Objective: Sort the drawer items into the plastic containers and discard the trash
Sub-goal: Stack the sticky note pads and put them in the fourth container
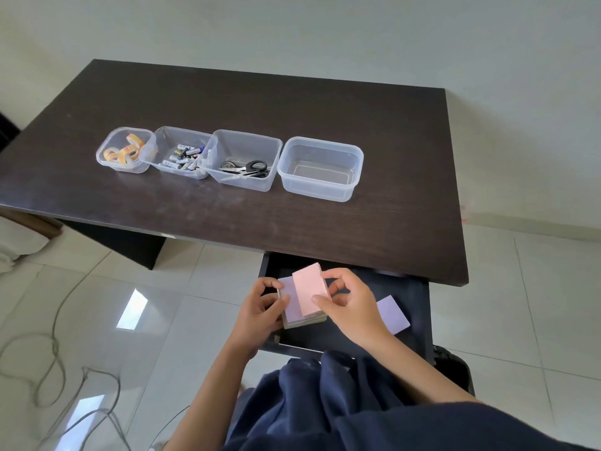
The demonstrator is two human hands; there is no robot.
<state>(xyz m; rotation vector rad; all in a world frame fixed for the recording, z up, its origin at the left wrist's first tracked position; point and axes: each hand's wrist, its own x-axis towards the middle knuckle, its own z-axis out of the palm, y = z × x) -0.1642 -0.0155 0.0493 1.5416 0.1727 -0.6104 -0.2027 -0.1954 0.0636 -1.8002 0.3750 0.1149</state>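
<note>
A: So, where are the sticky-note pads point(297, 302)?

B: Over the open drawer point(419, 307) at the desk's point(260, 102) near edge — left hand point(260, 312) closed around the stack's left side, right hand point(349, 302) pinching the pink pad point(309, 288) on top.

A: How will they handle?

B: Light, I'd judge, but loose pads can slide apart — better gripped by opposite edges. One lilac pad point(393, 315) lies in the drawer. The empty container point(320, 169), right end of the row, looks the likely home.
</note>
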